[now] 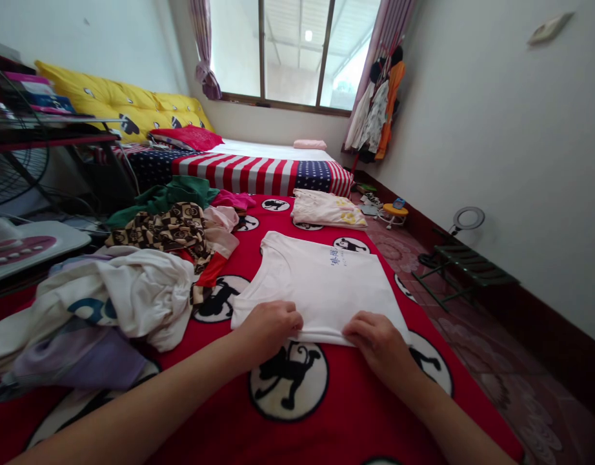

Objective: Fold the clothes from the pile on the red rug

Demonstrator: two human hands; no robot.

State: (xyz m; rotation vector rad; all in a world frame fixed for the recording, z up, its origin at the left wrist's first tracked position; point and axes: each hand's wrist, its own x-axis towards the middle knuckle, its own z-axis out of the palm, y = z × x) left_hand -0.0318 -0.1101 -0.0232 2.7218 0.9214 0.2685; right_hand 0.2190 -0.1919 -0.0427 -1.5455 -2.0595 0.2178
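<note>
A white T-shirt [321,284] with small blue lettering lies partly folded on a red cover [205,413] printed with black monkeys in white circles. Its neckline points to the left. My left hand [273,323] pinches the shirt's near edge, left of its middle. Farther right along that same edge, my right hand [375,336] has its fingers closed on the fabric. Both hands stay low, against the cloth, and the fingertips are partly hidden.
Rumpled clothes [133,290] are heaped on the left. Beyond the shirt lies a folded cream garment [326,208]. A fan base [31,248] stands at the left edge, a dark green folding stool [466,265] on the floor to the right. A bed [259,171] is under the window.
</note>
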